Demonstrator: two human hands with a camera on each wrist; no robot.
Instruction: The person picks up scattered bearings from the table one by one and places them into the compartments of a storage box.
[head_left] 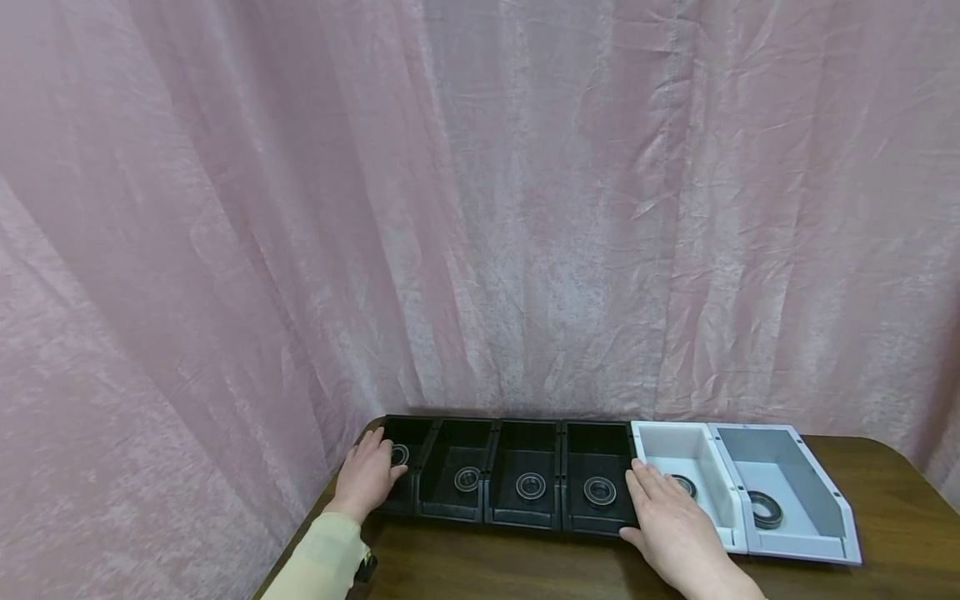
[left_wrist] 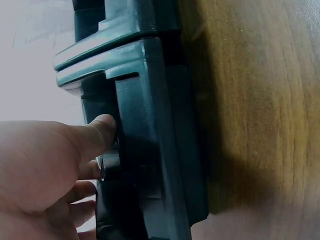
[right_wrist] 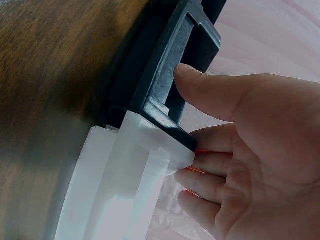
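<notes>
Several bins stand side by side in a row, each with a ring-shaped bearing inside. My left hand (head_left: 365, 475) lies along the leftmost black bin (head_left: 396, 492), fingers extended and thumb over its front part; a bearing (head_left: 400, 454) shows just past the fingers. My right hand (head_left: 671, 521) lies over the join between the rightmost black bin (head_left: 596, 521) and the white bin (head_left: 678, 437), partly hiding the white bin's bearing (head_left: 684, 483). In the right wrist view its thumb reaches over the black bin, the other fingers by the shared wall. Exact contact is unclear.
More bearings lie in the middle black bins (head_left: 453, 508) and in the grey bin (head_left: 795, 542) at the right end. The bins stand on a brown wooden table (head_left: 480, 567) with rounded corners. Pink curtains (head_left: 525, 208) hang right behind.
</notes>
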